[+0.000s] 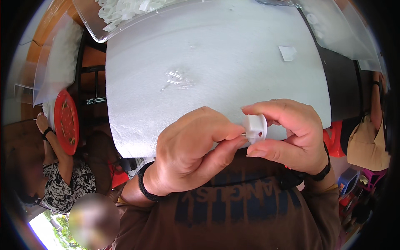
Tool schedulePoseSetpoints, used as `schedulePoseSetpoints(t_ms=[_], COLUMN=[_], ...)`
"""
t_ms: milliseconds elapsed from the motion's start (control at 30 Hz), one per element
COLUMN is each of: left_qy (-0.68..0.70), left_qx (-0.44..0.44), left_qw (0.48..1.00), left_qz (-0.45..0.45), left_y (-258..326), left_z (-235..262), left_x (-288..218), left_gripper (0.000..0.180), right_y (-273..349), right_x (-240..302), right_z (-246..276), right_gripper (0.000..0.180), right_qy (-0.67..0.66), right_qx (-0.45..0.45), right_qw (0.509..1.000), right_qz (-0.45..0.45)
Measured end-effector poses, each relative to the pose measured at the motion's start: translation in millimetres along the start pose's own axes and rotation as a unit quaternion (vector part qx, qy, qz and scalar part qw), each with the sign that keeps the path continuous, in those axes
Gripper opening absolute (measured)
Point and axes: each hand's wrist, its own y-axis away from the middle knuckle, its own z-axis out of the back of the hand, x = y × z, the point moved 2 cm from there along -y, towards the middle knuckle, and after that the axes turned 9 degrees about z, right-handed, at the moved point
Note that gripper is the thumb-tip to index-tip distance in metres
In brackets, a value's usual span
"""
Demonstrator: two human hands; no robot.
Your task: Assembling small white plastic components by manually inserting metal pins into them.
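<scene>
In hand: my right hand (291, 133) pinches a small white plastic cap (255, 127); my left hand (196, 154) closes its fingertips on a thin pin at the cap's side.
Progress: pin seems only partly seated, I judge.
Desk (216, 62): loose clear pins (179, 79) wait mid-surface.
Far: clear tray (89, 23) of white parts.

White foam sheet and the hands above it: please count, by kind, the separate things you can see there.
White plastic spool-shaped part, held between left hand and right hand: 1
Heap of small clear pieces on the white foam sheet: 1
Small white paper scrap: 1
Total: 3
</scene>
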Motion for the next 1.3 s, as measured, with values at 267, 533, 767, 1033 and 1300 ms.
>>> schedulePoseSetpoints(t_ms=[267,533,767,1033,1300], left_qy=[0.111,-0.028,-0.067,-0.120,-0.138], left_qx=[-0.007,-0.115,-0.119,-0.120,-0.120], left_qw=[0.993,0.980,0.978,0.967,0.970], left_qz=[0.049,0.160,0.160,0.188,0.160], left_y=[-4.0,25.8,30.2,28.9,29.7], left_z=[-12.5,7.7,-1.6,-2.1,-1.8], left_x=[8.1,34.8,46.1,48.3,45.3], left_gripper=[0.022,0.012,0.010,0.011,0.010], right_y=[6.1,39.6,74.3,85.8,58.1], right_x=[-2.3,3.6,-11.6,-41.3,19.1], right_z=[15.6,91.6,171.2,188.0,179.3], right_gripper=[0.045,0.037,0.028,0.025,0.030], right_qy=[0.048,0.300,0.541,0.561,0.418], right_qx=[0.002,-0.114,-0.197,-0.206,-0.267], right_qw=[0.999,0.946,0.791,0.771,0.864], right_qz=[0.023,-0.042,-0.205,-0.221,-0.087])
